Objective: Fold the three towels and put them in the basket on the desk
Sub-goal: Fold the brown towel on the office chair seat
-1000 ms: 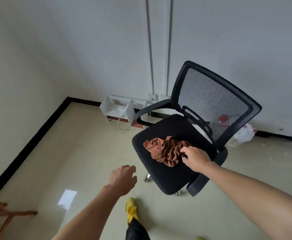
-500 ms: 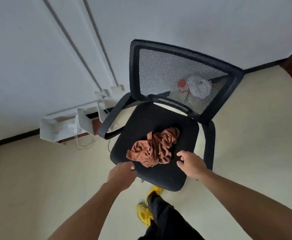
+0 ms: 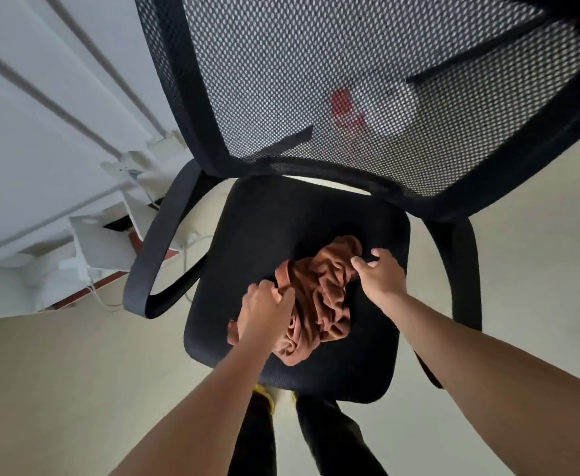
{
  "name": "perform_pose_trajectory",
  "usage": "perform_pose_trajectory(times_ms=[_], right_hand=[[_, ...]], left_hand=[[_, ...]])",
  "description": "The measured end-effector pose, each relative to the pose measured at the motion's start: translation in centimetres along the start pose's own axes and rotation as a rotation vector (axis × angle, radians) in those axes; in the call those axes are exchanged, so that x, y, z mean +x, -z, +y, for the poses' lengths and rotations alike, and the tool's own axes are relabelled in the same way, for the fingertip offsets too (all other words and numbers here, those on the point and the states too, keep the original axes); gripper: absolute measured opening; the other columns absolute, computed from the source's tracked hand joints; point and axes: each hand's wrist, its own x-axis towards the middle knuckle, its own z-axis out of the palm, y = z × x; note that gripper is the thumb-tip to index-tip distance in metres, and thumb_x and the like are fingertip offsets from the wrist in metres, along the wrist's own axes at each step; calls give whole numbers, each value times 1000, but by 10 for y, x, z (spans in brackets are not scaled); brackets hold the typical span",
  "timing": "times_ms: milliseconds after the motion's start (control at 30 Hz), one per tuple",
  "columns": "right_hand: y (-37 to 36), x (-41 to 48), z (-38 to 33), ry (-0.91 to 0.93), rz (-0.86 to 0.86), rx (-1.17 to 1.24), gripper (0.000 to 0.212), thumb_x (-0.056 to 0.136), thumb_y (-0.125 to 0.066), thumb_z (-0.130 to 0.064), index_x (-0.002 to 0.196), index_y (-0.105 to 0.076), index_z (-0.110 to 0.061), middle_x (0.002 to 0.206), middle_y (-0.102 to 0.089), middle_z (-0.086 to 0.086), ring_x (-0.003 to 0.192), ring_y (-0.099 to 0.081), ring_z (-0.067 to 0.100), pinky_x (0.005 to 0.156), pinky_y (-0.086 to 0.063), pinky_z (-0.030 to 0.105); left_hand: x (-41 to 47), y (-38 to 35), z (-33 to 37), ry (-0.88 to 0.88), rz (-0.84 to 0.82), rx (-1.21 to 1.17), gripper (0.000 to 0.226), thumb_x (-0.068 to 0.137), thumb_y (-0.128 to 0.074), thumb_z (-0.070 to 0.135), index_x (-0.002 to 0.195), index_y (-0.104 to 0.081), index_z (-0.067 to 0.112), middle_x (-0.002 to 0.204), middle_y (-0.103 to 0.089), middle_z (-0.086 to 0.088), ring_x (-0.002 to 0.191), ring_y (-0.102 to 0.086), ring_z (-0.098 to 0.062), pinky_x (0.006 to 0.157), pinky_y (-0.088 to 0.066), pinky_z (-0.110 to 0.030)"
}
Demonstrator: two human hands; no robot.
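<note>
A crumpled rust-brown towel (image 3: 319,297) lies on the black seat of an office chair (image 3: 261,235). My left hand (image 3: 264,310) is closed on the towel's left edge, fingers curled into the cloth. My right hand (image 3: 377,273) rests at the towel's upper right corner, thumb and fingers pinching toward the fabric; whether it grips the cloth is unclear. No basket, desk or other towels are in view.
The chair's mesh backrest (image 3: 350,80) rises close in front of me, with armrests at left (image 3: 158,242) and right (image 3: 463,269). A white low shelf unit (image 3: 58,262) with cables stands against the wall at left. My legs are below the seat's front edge.
I have stepped closer to the chair, which now fills the view. My left hand has come forward onto the towel and closed on it; my right hand moved to the towel's upper right corner.
</note>
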Motion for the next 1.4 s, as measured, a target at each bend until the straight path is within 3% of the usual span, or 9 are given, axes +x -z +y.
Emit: perform_pose_trajectory(times_ms=[133, 300, 467, 633, 800, 967, 1167, 1300, 1400], right_hand=[[-39, 29, 2, -151, 63, 234, 73, 84, -68, -44, 143, -37, -14, 131, -57, 8, 119, -55, 30, 96, -42, 38], [-69, 9, 36, -245, -27, 402, 14, 83, -61, -22, 76, -64, -11, 69, -62, 4, 68, -61, 24, 68, -54, 41], [-39, -21, 85, -290, 304, 292, 23, 88, -52, -22, 96, -64, -4, 91, -65, 16, 87, -61, 36, 83, -50, 47], [-34, -29, 108, -287, 111, 41, 35, 74, -55, -29, 101, -59, -8, 91, -64, 12, 91, -61, 38, 75, -46, 39], [-36, -1, 72, -174, 374, 103, 50, 90, -54, -35, 134, -43, -15, 130, -53, 10, 117, -53, 34, 92, -44, 45], [-41, 19, 36, -230, 60, 39, 30, 81, -69, -27, 110, -67, -20, 109, -69, 5, 99, -64, 28, 84, -50, 33], [-29, 20, 14, 293, 534, 287, 32, 86, -63, -13, 118, -60, -15, 120, -59, 5, 106, -59, 19, 89, -39, 17], [-37, 22, 35, -189, 470, 338, 70, 83, -71, -35, 141, -37, -19, 140, -43, 6, 117, -55, 27, 91, -47, 37], [-61, 18, 42, -410, 303, 542, 64, 74, -77, -45, 127, -52, -18, 117, -62, 4, 101, -62, 25, 82, -48, 32]], left_hand=[[48, -35, -5, 35, -23, -119, 53, 86, -54, 52, 123, -57, 14, 114, -63, -5, 108, -58, -27, 87, -47, -37], [74, -26, -16, 173, -12, -357, 16, 87, -55, 23, 92, -65, 11, 81, -63, -5, 84, -63, -28, 69, -49, -33], [112, 22, -8, 253, 194, -641, 17, 90, -44, 18, 98, -57, 9, 90, -61, -15, 83, -56, -28, 71, -41, -33], [142, 51, 10, -74, 250, -309, 24, 94, -52, 25, 111, -57, 9, 95, -55, -2, 90, -53, -23, 80, -43, -30], [146, 42, -14, 37, -159, -41, 40, 70, -79, 35, 99, -64, 12, 91, -68, -11, 83, -65, -32, 79, -56, -46], [133, 36, -42, 143, -488, 149, 10, 77, -73, 9, 81, -64, 5, 76, -60, -14, 75, -62, -34, 63, -52, -38], [138, 33, -38, -161, -400, 582, 55, 64, -78, 37, 112, -59, 17, 93, -62, -2, 91, -61, -27, 78, -51, -35], [142, 6, 5, -258, -45, 74, 47, 85, -62, 40, 125, -54, 17, 110, -64, -7, 103, -59, -27, 82, -44, -33], [149, -18, 12, -93, -106, 2, 35, 86, -62, 35, 110, -63, 10, 95, -67, -8, 92, -61, -26, 74, -42, -29]])
